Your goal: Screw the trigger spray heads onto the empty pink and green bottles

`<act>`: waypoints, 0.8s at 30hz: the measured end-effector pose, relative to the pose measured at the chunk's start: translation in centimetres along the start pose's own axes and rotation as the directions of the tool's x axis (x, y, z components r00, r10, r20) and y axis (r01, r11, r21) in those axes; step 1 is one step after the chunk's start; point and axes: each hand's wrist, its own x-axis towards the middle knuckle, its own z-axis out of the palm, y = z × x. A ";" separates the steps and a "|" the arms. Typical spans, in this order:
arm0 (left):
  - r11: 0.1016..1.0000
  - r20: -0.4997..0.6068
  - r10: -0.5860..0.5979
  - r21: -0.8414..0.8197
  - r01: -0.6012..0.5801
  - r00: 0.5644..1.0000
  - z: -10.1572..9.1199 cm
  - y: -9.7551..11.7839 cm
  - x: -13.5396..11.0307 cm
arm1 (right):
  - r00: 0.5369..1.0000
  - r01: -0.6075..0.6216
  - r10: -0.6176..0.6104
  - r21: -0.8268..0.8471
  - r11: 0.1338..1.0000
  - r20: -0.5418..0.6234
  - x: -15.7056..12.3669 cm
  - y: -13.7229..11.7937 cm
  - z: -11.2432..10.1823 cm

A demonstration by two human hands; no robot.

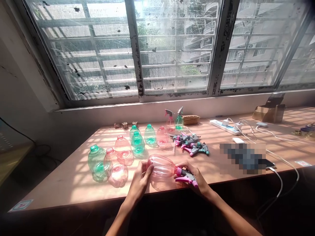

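A clear pink spray bottle [161,166] lies on its side between my hands at the table's front edge, its neck toward the right. My left hand [142,177] grips its rounded base end. A grey and pink trigger sprayer head [187,177] sits at the bottle's neck, and my right hand [195,175] is closed around it. Whether the head is fully screwed down I cannot tell. Several loose trigger sprayer heads [194,144] lie heaped beyond my right hand. To the left stand open pink bottles [121,147] and green bottles [98,160] without heads.
Two spray bottles with heads, one pink [170,123] and one green [179,121], stand at the back by a brown block [191,120]. On the right are a white power strip [225,127], cables, a blurred-out phone [268,164] and a cardboard holder [268,113].
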 end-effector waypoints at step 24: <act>0.998 0.139 0.065 -0.031 -0.061 0.988 -0.2 -1.1 0.4 | 1.000 0.012 -0.013 -0.080 0.997 -0.001 1.1 -0.2 -0.9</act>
